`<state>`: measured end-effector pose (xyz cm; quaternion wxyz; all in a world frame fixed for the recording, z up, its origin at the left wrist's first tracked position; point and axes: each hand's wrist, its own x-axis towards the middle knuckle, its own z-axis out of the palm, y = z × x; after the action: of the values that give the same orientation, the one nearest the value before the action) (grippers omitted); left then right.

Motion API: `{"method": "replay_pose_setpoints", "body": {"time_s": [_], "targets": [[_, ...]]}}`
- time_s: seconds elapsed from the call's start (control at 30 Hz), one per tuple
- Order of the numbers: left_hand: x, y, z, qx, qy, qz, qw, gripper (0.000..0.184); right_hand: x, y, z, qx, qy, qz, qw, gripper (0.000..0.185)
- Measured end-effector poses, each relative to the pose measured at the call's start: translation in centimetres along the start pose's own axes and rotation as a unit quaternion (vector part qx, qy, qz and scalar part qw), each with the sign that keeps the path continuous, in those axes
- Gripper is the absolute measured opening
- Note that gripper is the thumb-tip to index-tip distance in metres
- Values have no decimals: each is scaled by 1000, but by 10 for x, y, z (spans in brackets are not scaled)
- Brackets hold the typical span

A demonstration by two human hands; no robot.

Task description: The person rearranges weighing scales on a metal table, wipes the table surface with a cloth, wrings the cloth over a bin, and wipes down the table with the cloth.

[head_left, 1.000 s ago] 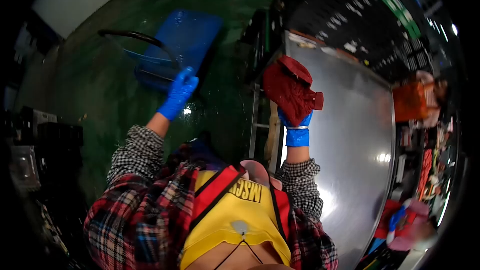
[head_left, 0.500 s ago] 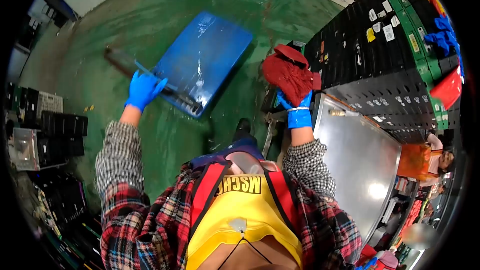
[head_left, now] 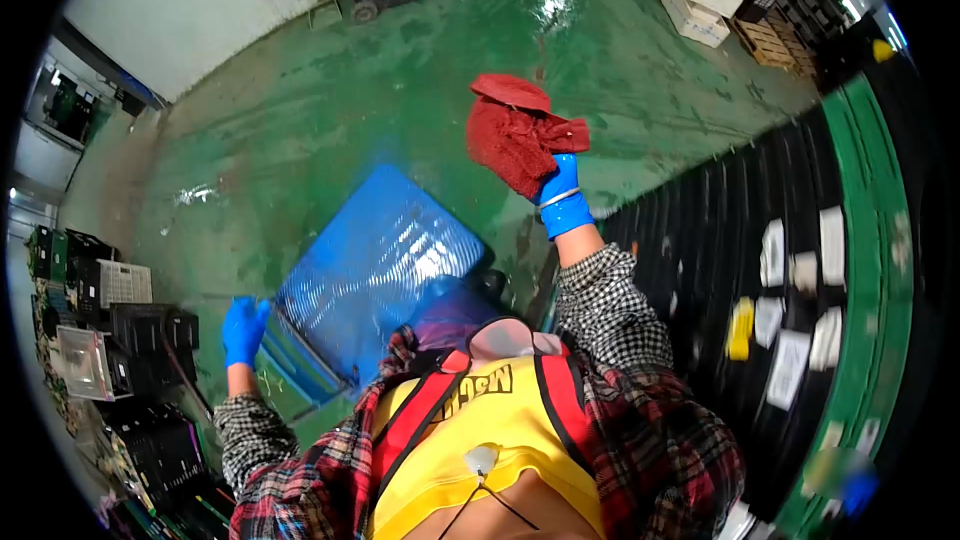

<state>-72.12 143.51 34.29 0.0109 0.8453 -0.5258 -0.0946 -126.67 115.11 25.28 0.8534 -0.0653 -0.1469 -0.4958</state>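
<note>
Green floor (head_left: 400,70) glistens; red cloth (head_left: 507,138) bunches thickly, rough-textured.

I see the red cloth (head_left: 510,135) as matt and rough, with a fuzzy, towel-like pile. The left hand (head_left: 243,331) and right hand (head_left: 562,183) wear thin blue gloves (head_left: 571,216), smooth and rubbery with a slight shine. The blue cart deck (head_left: 385,235) looks like ribbed plastic, its ridges catching bright streaks. I read the green floor (head_left: 350,130) as smooth and wet, glossy in patches, duller where scuffed. The black crates (head_left: 700,200) are ridged plastic with a low sheen, carrying white, paper-like labels (head_left: 788,370). I also make out matt, foam-like white boxes (head_left: 690,15), a rough wooden pallet (head_left: 768,43), a clear, shiny plastic box (head_left: 85,362) and soft woven checked sleeves (head_left: 612,308).
</note>
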Motion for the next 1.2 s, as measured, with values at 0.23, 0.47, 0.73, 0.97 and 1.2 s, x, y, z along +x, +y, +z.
{"method": "replay_pose_setpoints", "body": {"time_s": [0.23,0.47,0.73,0.97,1.2], "targets": [[218,435,-41,-330,130,336,873,76,142,-20,37,-358,154,125,912,60],[363,520,-3,-548,6,256,796,26,274,-110,-43,-111,168,258,945,72],[530,590,-72,-507,130,96,847,29,447,-194,-46,-186,172,257,932,94],[706,661,-170,-333,253,194,887,31,685,-240,-79,-623,51,48,779,66],[907,712,-276,-141,385,282,868,35,940,-282,-67,-844,-19,-77,530,38]]}}
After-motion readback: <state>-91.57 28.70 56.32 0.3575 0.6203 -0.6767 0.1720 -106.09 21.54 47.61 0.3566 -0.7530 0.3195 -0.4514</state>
